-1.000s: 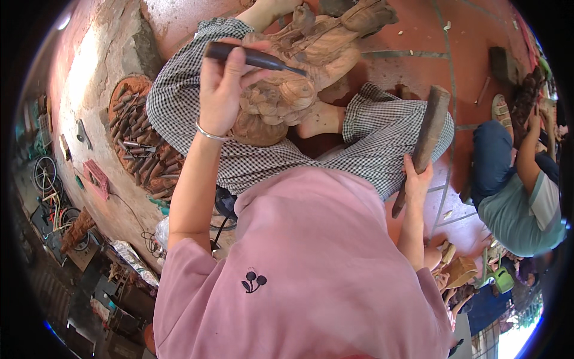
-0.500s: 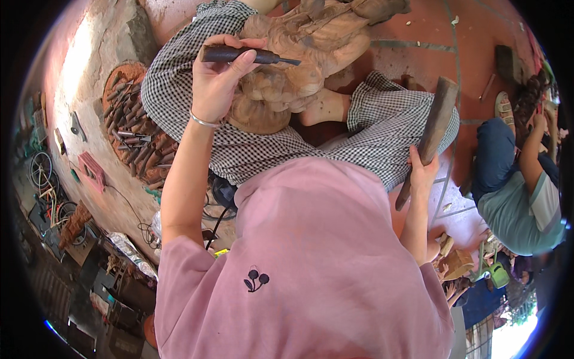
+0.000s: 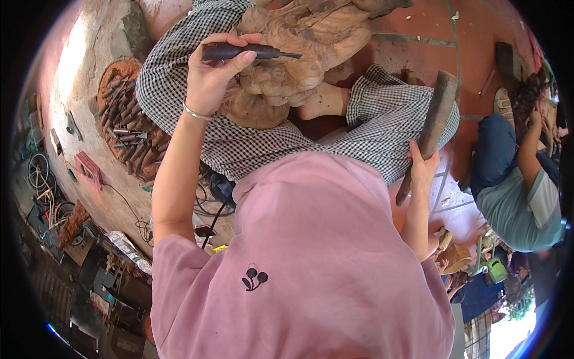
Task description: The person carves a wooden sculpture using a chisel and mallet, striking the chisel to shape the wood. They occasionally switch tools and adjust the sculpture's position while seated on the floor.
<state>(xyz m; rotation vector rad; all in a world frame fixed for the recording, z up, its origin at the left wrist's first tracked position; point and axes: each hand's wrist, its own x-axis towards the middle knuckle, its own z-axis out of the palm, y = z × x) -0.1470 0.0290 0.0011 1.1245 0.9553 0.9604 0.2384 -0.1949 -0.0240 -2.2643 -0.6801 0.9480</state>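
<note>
My left hand (image 3: 208, 84), with a silver bangle at the wrist, is closed around the dark handle of a wood chisel (image 3: 263, 52). The chisel lies nearly level, its narrow metal blade pointing right above the brown wood carving (image 3: 305, 75); whether the tip touches the wood I cannot tell. Rounded, swirling shapes cover the carving, which rests between my legs. Off to the right, my right hand (image 3: 423, 167) grips a long wooden mallet (image 3: 438, 110) by its thinner lower end. Its thick end tilts up and away, beside my right knee, apart from the carving.
To the left, a round tray (image 3: 103, 90) holds many dark-handled carving tools (image 3: 128, 128). A pink brick-like block (image 3: 88, 170) and a cable lie near it. Another person (image 3: 517, 191) sits at the right on the red tiled floor (image 3: 412, 63). Wood chips are scattered there.
My left hand and the chisel have shifted very slightly, the blade now showing a little more side-on. The mallet has barely moved in my right hand. The view has shifted a little.
</note>
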